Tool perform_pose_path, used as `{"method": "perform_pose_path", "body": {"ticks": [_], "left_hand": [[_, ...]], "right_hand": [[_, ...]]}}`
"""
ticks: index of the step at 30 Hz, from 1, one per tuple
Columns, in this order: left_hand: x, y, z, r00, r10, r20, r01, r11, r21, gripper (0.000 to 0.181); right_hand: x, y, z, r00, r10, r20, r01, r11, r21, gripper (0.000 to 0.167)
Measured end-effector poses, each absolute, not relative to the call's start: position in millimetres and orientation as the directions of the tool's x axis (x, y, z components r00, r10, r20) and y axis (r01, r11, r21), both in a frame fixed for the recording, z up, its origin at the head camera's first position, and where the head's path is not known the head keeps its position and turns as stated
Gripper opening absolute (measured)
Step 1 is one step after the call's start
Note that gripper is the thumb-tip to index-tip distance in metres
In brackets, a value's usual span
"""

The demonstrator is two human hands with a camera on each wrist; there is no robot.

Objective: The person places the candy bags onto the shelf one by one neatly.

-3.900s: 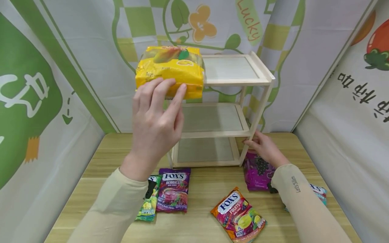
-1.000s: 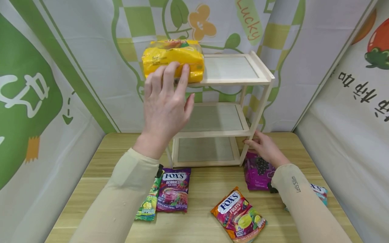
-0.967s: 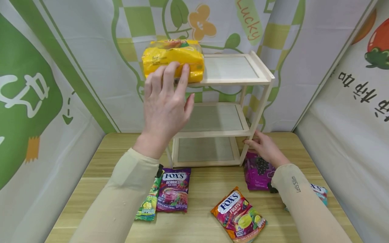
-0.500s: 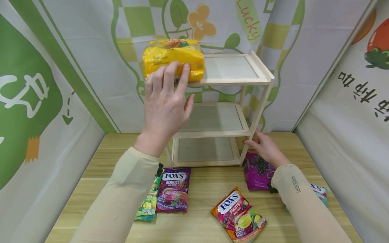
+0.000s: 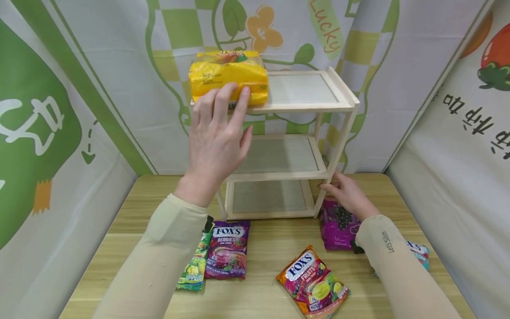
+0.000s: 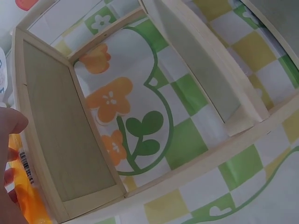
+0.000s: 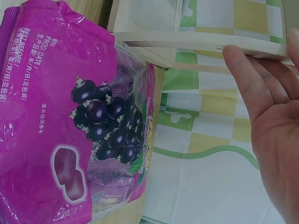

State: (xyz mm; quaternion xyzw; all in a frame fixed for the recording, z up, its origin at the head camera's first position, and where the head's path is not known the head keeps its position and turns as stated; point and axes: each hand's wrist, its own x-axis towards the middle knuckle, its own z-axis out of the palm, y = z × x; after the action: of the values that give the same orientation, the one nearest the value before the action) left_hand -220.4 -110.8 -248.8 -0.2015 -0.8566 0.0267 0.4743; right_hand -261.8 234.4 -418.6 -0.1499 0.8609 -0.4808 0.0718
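A yellow candy bag [image 5: 229, 77] with a mango picture sits at the left end of the wooden rack's top shelf [image 5: 304, 88]. My left hand [image 5: 217, 137] touches its front with its fingertips, while the thumb stands away from the bag. In the left wrist view, the bag's orange-yellow lower edge [image 6: 28, 191] shows beside the shelf board. My right hand [image 5: 348, 192] pinches the rack's right front post [image 7: 201, 41] low down, fingers and thumb on either side. Just below that hand, a purple grape candy bag [image 7: 51, 116] stands by the rack.
On the wooden table [image 5: 131, 239] lie a purple berries candy bag [image 5: 228, 250], a green candy bag [image 5: 195, 266] partly behind my left sleeve, and an orange fruits candy bag [image 5: 314, 283]. A light-blue bag [image 5: 418, 254] shows past my right forearm. Printed cloth walls surround the table.
My left hand has carried the yellow candy bag from in front of the rack up and back onto the top shelf; its thumb is off the bag. The right hand stays at the post.
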Motion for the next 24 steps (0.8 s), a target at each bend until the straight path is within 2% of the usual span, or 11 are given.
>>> {"method": "perform_pose_path", "body": {"ticks": [9,19,24], "left_hand": [[-216.5,-113.3,-249.5,-0.401,0.372,0.837,0.337,0.910,-0.243,0.057],[-209.4,-126.8,-254.6,-0.340,0.340,0.877,0.406,0.894,-0.190,0.051],[-206.5,-135.0,-260.3,-0.323,0.312,0.893,0.430,0.889,-0.155,0.054]], "right_hand": [[-261.2,234.0,-418.8,-0.944,-0.329,0.020,-0.188,0.488,-0.852,0.053],[-260.9,234.1,-418.6,-0.946,-0.323,0.018,-0.186,0.496,-0.848,0.052],[-261.0,234.3,-418.8,-0.947,-0.322,0.018,-0.185,0.495,-0.849,0.053]]}}
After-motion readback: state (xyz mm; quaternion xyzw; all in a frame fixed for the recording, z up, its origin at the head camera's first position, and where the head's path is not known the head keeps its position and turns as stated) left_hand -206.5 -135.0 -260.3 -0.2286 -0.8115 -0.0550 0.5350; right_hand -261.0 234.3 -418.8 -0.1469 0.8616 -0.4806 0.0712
